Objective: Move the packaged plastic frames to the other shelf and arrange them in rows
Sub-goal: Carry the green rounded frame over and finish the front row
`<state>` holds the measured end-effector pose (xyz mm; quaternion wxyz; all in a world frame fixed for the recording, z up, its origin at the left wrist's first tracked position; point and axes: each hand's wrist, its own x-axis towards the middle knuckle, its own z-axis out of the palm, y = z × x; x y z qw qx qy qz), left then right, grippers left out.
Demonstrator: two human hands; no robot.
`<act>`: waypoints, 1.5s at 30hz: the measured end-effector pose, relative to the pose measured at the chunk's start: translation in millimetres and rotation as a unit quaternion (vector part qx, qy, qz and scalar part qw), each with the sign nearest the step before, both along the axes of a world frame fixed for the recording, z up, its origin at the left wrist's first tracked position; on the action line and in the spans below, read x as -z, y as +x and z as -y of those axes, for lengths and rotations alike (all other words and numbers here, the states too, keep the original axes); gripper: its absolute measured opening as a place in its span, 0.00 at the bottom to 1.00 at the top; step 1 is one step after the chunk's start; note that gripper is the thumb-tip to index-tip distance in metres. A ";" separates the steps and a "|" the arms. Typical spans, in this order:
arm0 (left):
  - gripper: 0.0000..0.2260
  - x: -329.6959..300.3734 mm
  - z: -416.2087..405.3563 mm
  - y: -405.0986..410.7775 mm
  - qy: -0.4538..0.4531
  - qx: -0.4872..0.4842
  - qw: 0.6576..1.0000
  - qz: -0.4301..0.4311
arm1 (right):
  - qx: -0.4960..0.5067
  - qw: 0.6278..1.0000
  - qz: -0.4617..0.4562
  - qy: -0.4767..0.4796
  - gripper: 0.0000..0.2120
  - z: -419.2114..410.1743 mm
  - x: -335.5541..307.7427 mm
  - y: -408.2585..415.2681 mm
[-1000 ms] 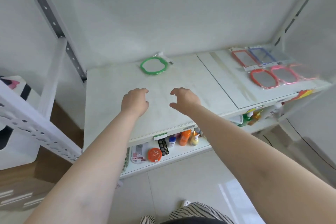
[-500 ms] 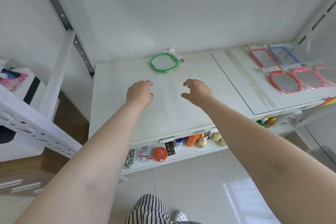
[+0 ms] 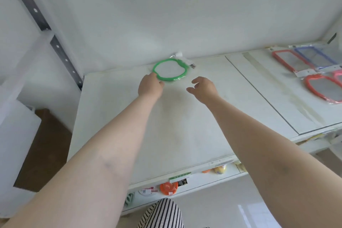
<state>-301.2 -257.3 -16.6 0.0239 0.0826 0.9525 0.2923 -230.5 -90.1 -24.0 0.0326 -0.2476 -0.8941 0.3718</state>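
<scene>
Upright [image 3: 55, 46]: a grey perforated post at the far left; it carries the shelf corner; a hand moving left has little room there.
Left hand [image 3: 150, 88]: it lies at the near-left rim of the green frame and touches it; the fingers are curled under the palm, so I cannot tell if they already pinch the rim or only rest on it.
Green frame [image 3: 171, 70]: a thin round plastic ring in a clear bag, flat on the left shelf, close to the back wall; I judge it light and rather stiff, but the bag is smooth and probably slippery; a pinch across the ring itself, not on the loose film, seems the safest hold; the paper header at the back could tear if pulled.
Right hand [image 3: 202, 88]: half open, fingers spread and a little bent, holding nothing; it hangs just beside the near-right part of the ring, not touching.
Left shelf [image 3: 114, 120]: a white board, pale and a bit stained, otherwise bare; a flat thin thing here is hard to lift, sliding it to the edge may help.
Right shelf [image 3: 273, 98]: the adjoining board; red, blue and pink frames lie there in two rows; the near part is free.
Room: white wall behind; a lower shelf with small goods; pale floor.
</scene>
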 end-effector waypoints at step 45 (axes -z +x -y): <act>0.08 -87.0 -3.3 157.8 0.417 -0.068 0.822 0.382 | 0.174 0.943 -0.035 -0.282 0.04 -23.7 -113.6 154.0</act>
